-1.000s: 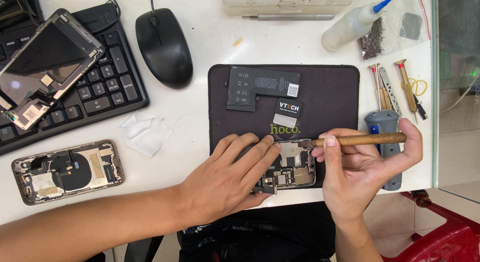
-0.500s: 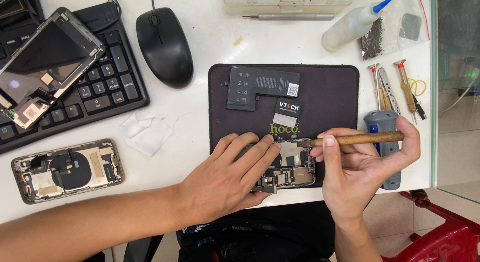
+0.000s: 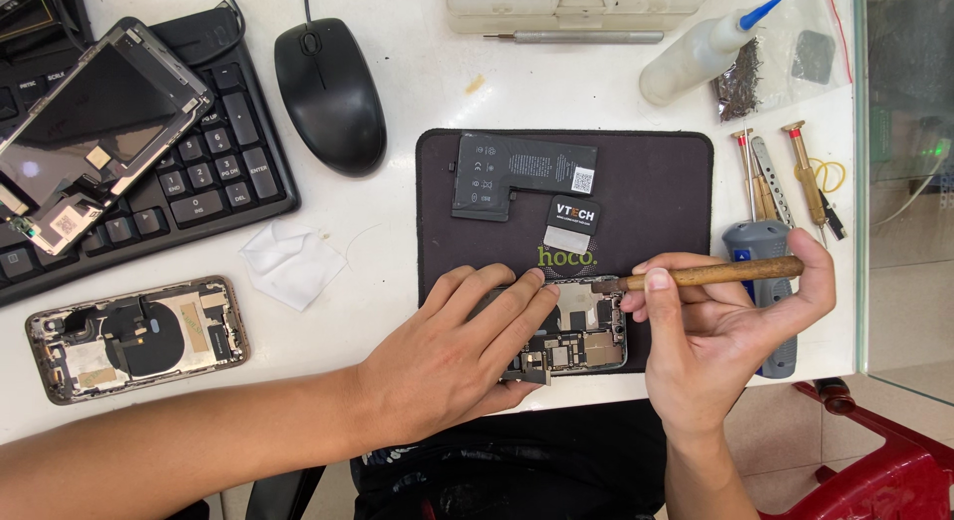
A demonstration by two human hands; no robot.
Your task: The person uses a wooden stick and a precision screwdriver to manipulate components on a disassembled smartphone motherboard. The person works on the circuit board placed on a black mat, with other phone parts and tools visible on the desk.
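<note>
At the far left of the frame, on the white tabletop (image 3: 397, 232), an opened phone shell (image 3: 137, 336) is laid flat with its insides up, and above it a detached screen (image 3: 94, 112) is rested across a black keyboard (image 3: 214, 172), apparently to be kept out of the way. Right of these, a black mouse (image 3: 330, 92) and a crumpled white wipe (image 3: 291, 263) are seen. On the dark work mat (image 3: 656, 182) a removed battery (image 3: 522, 174) is set aside at the upper part. At the mat's lower edge the opened phone (image 3: 586, 331) is pressed down by the left hand (image 3: 457, 356), fingers spread flat over it (seemingly to steady it). The right hand (image 3: 720, 331) is closed around a wooden-handled tool (image 3: 715, 273), held pen-like and nearly level, its tip pointed left into the phone. Farther right, screwdrivers (image 3: 800, 177) are lined up within reach.
</note>
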